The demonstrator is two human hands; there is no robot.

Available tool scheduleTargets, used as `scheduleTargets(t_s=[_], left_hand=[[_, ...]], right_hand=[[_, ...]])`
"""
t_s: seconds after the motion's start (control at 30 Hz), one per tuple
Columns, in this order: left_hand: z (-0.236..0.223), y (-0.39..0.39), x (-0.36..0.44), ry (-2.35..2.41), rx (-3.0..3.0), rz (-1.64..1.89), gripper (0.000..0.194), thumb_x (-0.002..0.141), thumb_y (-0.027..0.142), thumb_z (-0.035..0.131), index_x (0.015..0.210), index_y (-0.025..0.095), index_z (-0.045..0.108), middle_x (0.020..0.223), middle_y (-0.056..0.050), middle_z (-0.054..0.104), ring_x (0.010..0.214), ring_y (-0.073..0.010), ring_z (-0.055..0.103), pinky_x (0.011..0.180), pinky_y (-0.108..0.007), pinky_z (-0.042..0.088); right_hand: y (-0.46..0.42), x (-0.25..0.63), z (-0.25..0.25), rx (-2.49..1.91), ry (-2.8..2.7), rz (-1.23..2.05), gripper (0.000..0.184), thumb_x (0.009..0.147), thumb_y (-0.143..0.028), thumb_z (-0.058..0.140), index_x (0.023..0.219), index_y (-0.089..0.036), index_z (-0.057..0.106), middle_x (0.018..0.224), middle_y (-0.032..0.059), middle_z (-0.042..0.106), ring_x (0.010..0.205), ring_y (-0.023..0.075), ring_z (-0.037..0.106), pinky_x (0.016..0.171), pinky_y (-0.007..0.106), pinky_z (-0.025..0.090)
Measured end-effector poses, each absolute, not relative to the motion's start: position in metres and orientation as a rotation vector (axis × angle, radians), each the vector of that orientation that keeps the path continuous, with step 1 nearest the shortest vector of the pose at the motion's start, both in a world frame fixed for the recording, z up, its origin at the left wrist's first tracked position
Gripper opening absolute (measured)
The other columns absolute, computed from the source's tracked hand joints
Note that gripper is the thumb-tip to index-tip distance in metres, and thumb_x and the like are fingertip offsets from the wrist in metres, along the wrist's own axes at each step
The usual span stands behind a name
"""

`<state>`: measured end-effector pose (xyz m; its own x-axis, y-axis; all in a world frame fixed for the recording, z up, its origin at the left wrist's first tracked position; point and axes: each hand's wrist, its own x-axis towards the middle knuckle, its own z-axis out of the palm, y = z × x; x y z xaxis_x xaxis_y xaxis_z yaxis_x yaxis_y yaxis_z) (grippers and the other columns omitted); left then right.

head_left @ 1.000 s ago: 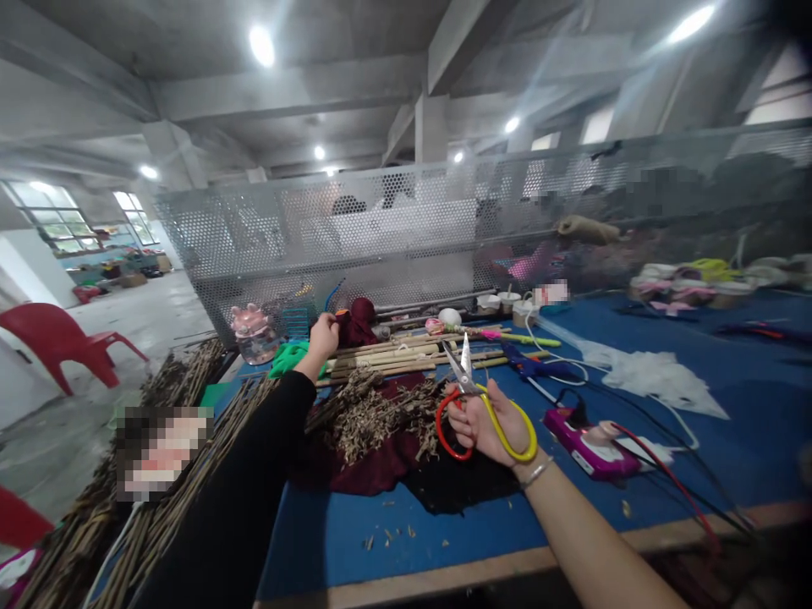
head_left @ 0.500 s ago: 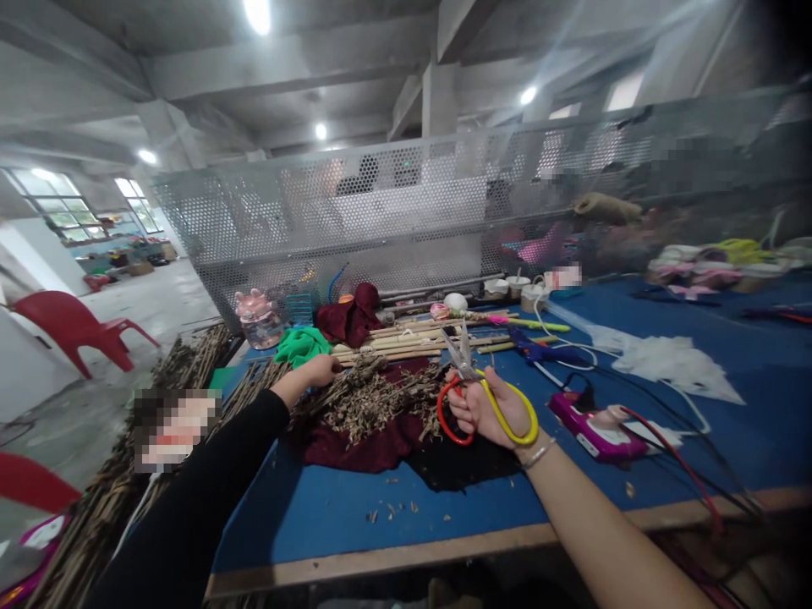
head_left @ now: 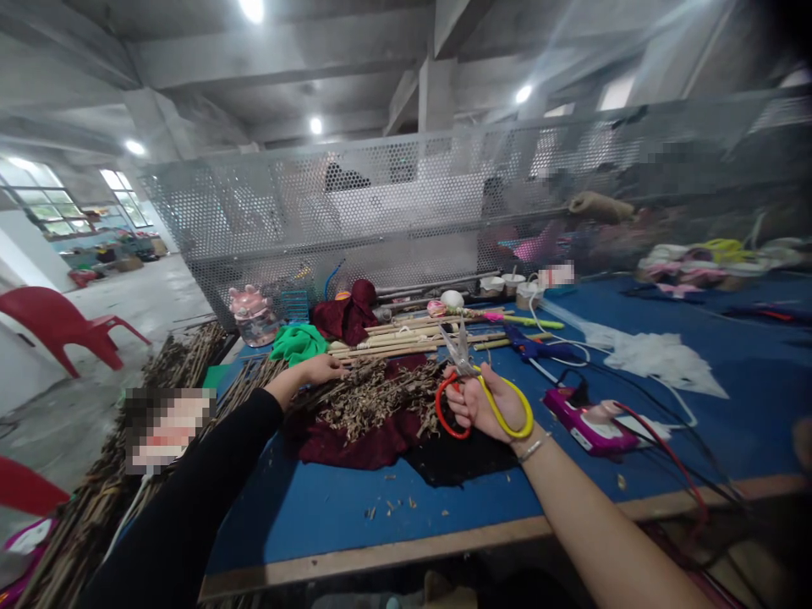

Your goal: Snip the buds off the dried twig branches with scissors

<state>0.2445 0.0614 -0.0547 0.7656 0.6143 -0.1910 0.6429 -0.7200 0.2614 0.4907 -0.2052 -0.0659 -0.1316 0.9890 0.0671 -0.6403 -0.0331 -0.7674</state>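
Observation:
My right hand (head_left: 485,406) grips a pair of scissors (head_left: 464,353), one handle loop wrapped red and the other yellow. Its blades are spread and point up and away from me. My left hand (head_left: 322,370) is at the left edge of a heap of brown dried plant stems (head_left: 374,402), fingers curled onto the stems there; the fingertips are partly hidden. Under the heap lie a dark red cloth (head_left: 355,446) and a black cloth (head_left: 466,461). A green cloth (head_left: 298,343) sits just beyond my left hand.
Pale sticks (head_left: 393,340) lie behind the heap. At right are a purple power strip (head_left: 584,423) with cords, a blue glue gun (head_left: 529,342) and white plastic film (head_left: 666,365). A perforated metal panel (head_left: 330,220) stands at the back. Bundled dry stalks (head_left: 95,507) lie on the left.
My left hand has shifted slightly right over the stems, its fingers reaching a bit farther out. The scissors stay in my right hand, blades still spread. The view has turned slightly right.

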Motion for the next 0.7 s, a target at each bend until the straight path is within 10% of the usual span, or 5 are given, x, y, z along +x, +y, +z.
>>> scheduleTargets(t_s=[0.7], left_hand=[[-0.020, -0.009, 0.299, 0.976, 2.816, 0.596, 0.039, 0.085, 0.042, 0.037, 0.107, 0.016, 0.055, 0.108, -0.011, 0.060, 0.101, -0.0221, 0.054, 0.089, -0.031, 0.038]], right_hand=[[-0.208, 0.493, -0.061, -0.581, -0.748, 1.444, 0.049, 0.077, -0.065, 0.039, 0.097, -0.021, 0.050, 0.066, -0.0008, 0.040, 0.053, 0.0117, 0.035, 0.047, 0.025, 0.031]])
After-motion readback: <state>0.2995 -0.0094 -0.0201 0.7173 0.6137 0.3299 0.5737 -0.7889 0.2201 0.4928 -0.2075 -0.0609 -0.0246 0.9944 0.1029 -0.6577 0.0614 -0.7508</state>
